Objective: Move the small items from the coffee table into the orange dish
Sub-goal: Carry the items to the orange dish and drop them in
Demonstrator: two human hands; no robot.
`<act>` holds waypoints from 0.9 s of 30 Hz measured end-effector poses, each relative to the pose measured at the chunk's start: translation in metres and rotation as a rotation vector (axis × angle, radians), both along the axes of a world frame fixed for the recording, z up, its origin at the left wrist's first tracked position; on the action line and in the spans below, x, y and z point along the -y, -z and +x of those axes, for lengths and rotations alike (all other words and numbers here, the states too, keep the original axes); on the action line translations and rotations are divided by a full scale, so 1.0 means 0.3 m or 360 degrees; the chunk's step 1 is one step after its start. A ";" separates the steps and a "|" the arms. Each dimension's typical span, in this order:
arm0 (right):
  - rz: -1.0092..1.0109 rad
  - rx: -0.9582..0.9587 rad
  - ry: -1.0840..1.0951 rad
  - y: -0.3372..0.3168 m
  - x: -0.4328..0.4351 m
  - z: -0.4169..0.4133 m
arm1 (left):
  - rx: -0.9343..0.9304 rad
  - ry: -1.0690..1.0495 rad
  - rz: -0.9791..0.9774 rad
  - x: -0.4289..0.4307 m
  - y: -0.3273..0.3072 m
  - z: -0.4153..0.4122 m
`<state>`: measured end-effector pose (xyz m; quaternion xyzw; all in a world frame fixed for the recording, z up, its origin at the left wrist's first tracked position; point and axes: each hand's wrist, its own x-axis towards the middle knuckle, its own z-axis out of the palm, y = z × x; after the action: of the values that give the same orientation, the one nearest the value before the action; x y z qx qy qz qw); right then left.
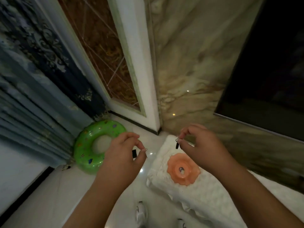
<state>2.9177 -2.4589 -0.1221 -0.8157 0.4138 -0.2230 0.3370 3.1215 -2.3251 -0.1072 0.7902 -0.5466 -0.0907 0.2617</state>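
At lower left a glossy green inflatable ring lies on the pale floor. The left hand pinches a black binder clip by its wire loop; the right hand pinches another black clip, above the scalloped orange dish on a quilted white tabletop.

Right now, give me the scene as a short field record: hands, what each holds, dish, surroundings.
left hand: raised, fingertip grip on a small black binder clip by its wire handle
right hand: raised, fingertip grip on a second black binder clip, which hangs down
orange dish: sits on a white cushion, below the right hand
dish contents: one small item in the centre, too small to identify
green swim ring: on the floor, left of the left hand
clips in dish: neither yet
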 end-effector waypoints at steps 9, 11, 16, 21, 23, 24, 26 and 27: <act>0.0087 -0.0150 0.0504 0.069 0.016 -0.023 | -0.0042 0.0515 0.0002 0.256 0.102 0.091; 0.0116 -0.0154 0.0613 0.108 0.009 -0.018 | -0.0058 0.0605 0.0029 0.295 0.140 0.109; 0.0177 -0.0200 0.0820 0.235 -0.016 -0.005 | -0.0066 0.0816 0.0074 0.370 0.260 0.134; 0.0279 -0.0207 0.0888 0.389 -0.025 0.003 | -0.0140 0.0890 0.0214 0.409 0.395 0.124; 0.0320 -0.0209 0.0894 0.464 -0.021 -0.005 | -0.0152 0.0903 0.0262 0.425 0.455 0.112; 0.0342 -0.0213 0.0895 0.502 -0.017 -0.012 | -0.0161 0.0893 0.0279 0.434 0.486 0.101; 0.0386 -0.0223 0.0903 0.586 -0.007 -0.033 | -0.0172 0.0855 0.0283 0.451 0.550 0.072; 0.0403 -0.0221 0.0903 0.630 -0.001 -0.042 | -0.0178 0.0836 0.0277 0.458 0.584 0.058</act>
<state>2.9050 -2.4586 -0.3112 -0.6326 0.6713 -0.1985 0.3312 3.1388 -2.4625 -0.2823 0.6348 -0.7076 -0.2454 0.1902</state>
